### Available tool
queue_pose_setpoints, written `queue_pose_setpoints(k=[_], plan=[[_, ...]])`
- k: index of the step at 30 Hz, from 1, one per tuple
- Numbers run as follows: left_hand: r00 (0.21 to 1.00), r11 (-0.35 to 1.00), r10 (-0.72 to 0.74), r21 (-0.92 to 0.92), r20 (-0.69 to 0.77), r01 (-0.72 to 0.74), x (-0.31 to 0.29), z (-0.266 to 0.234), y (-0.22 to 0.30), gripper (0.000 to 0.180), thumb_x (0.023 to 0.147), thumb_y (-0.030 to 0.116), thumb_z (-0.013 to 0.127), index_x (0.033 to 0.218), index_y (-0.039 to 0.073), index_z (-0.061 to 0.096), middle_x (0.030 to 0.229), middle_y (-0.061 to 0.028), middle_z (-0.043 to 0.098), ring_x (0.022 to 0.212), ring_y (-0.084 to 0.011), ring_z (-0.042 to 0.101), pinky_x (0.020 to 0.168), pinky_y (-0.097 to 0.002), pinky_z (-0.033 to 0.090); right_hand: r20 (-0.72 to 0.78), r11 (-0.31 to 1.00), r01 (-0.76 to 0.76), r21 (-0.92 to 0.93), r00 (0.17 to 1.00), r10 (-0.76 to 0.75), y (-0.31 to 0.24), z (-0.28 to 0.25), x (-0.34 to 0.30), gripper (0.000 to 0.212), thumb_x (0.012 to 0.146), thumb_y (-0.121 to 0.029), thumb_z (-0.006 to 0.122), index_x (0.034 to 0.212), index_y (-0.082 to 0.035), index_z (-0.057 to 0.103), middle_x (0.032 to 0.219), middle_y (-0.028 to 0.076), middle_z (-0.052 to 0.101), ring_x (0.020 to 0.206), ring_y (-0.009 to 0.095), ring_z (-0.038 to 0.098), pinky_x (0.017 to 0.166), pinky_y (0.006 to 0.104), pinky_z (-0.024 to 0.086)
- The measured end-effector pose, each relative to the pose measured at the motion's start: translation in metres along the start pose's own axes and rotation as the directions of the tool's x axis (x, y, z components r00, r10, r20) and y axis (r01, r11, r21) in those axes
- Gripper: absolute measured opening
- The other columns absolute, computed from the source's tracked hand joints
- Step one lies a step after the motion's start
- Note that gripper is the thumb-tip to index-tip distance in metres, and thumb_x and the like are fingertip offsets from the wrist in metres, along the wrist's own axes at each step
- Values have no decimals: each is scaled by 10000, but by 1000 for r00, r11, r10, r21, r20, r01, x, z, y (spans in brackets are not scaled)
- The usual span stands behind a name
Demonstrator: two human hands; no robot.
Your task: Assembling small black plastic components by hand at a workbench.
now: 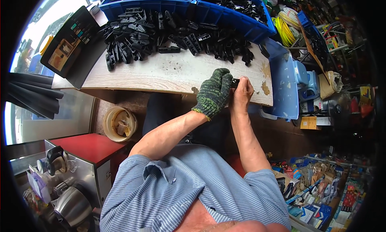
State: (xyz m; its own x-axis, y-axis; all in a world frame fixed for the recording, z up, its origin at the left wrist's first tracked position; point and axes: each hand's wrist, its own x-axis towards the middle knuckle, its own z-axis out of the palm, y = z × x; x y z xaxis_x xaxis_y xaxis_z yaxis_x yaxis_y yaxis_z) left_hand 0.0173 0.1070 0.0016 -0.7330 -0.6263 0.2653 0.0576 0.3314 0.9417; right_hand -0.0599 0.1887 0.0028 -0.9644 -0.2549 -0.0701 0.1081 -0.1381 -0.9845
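Note:
My left hand [215,89], in a dark green knitted work glove, is closed at the table's front edge, right of the middle. Against it, my bare right hand [242,92] pinches the same small black plastic part [235,83]. Most of that part is hidden by the fingers. Beyond my hands, a long heap of similar black plastic parts [138,33] lies along the back of the worn whitish table [161,73]. Some are loose at the heap's front edge.
Two blue crates [229,18] of black parts stand behind the heap. A tablet-like screen [66,47] leans at the left. At the table's right end is a blue plastic bin [283,87]. A bucket [120,123] sits on the floor beside a red-topped cabinet [86,145].

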Motion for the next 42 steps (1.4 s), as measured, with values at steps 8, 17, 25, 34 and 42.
queue_pose_setpoints(k=[8,17,25,34,42], plan=[[938,805,343,498,52,-322,3,14,-17,320,937,154,576,1223,11,574,1225,-210,586,966,-390,639,763,-464,535,168,953,266,-148,956,-241,1,3,2,293,1008,-247,511,735,-139,512,701,-87,450,643,40,427,585,226,376],[992,996,-82,48,92,78,3,8,20,282,995,210,522,1216,42,570,1276,-207,582,958,-403,652,762,-486,524,153,965,254,-67,958,-242,4,-4,4,299,1020,-235,531,753,-100,522,714,-78,440,667,35,373,598,232,338],[998,883,-8,468,-58,34,30,-76,0,412,957,399,599,1265,126,593,862,-164,715,790,-376,686,764,-467,533,-57,964,-221,149,971,231,-27,7,7,303,963,-280,486,723,-102,437,496,14,317,380,150,372,482,438,572],[999,588,38,809,-33,4,54,-149,-26,358,899,428,655,1003,86,645,950,-190,649,878,-389,649,762,-501,520,-602,998,-14,64,797,50,-52,-88,114,404,879,-411,692,1006,-71,514,528,40,340,419,198,410,573,503,612],[969,601,182,762,165,-242,34,-122,-11,412,830,435,714,1013,70,653,924,-167,633,879,-365,619,730,-486,517,-239,903,-223,-367,961,140,-38,-41,112,406,770,-259,845,1028,-46,615,623,23,493,410,119,428,450,353,547]])
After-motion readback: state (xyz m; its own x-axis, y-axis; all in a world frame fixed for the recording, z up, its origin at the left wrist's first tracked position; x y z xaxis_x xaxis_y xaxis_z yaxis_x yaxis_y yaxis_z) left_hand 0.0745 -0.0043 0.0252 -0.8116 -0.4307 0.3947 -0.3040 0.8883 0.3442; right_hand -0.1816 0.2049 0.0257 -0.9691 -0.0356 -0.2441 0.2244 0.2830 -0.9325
